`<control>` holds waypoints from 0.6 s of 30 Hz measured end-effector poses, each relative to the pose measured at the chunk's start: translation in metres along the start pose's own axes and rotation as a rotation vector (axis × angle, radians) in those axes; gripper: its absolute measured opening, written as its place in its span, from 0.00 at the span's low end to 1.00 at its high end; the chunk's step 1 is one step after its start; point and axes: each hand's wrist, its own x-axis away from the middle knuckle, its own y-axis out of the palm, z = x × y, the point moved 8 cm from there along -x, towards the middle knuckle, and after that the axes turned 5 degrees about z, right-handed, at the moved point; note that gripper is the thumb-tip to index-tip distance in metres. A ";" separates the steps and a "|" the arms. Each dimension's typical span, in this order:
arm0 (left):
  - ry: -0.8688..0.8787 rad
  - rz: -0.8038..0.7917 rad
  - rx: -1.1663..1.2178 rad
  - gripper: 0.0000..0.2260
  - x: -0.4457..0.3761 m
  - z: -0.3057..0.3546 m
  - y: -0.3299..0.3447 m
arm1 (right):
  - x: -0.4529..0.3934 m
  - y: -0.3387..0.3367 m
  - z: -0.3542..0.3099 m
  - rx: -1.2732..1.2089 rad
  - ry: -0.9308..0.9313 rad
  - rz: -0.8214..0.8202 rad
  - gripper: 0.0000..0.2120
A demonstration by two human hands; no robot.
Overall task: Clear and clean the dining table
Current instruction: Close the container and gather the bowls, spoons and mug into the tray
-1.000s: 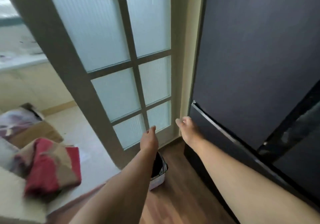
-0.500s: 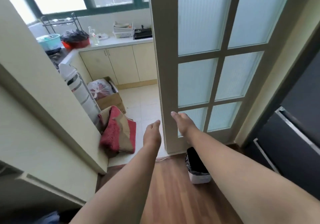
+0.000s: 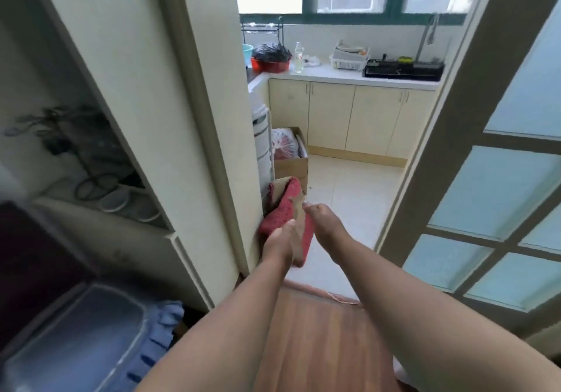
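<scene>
At kitchen doorway | left hand [image 3: 277, 244] and right hand [image 3: 323, 220] both empty, fingers loose | risk: tripping on red mat [image 3: 283, 209] bunched on floor

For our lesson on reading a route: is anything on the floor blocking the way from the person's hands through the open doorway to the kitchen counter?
Nothing visible blocks the middle: the pale tiled floor is bare up to the cream counter cabinets. A crumpled red-and-tan mat and brown cardboard box sit at the left edge, beyond the left hand and right hand.
</scene>
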 end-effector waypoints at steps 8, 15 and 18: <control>0.060 0.431 0.162 0.25 0.000 0.007 -0.146 | 0.001 0.125 -0.055 -0.032 -0.068 -0.284 0.34; 0.003 0.843 0.317 0.28 0.053 0.009 -0.276 | 0.050 0.244 -0.112 0.069 -0.276 -0.652 0.43; 0.000 0.995 0.351 0.28 0.091 0.005 -0.310 | 0.079 0.279 -0.126 0.077 -0.309 -0.763 0.50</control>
